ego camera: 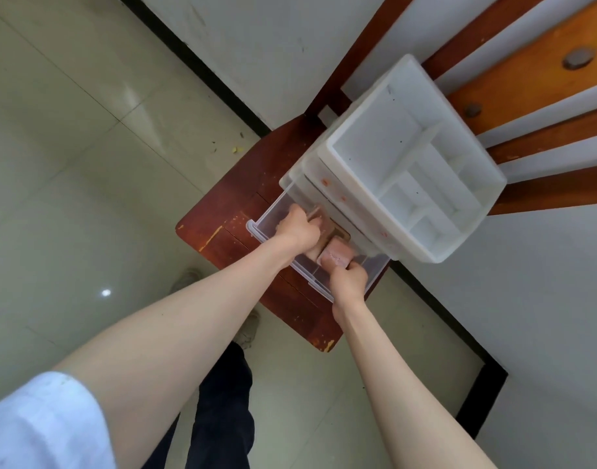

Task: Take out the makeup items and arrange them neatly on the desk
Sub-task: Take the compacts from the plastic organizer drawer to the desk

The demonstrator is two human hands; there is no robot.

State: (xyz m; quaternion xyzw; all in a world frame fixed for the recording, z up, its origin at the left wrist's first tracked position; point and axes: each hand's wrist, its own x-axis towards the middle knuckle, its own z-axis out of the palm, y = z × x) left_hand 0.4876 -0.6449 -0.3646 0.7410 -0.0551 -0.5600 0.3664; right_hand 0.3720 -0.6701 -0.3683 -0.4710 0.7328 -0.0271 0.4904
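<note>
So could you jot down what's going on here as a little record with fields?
surface: small dark red wooden desk
container: white organizer, top compartments bare
drawer: clear drawer pulled out
left hand: inside the drawer, fingers curled, what it holds is hidden
right hand: gripping a pink makeup item in the drawer
items on desk: none visible yet

Legible text, labels, brands, numbers, signs: none. Organiser (408, 164), drawer (273, 214) and pink item (336, 257) carry no readable markings; any print is too small or blurred.
</note>
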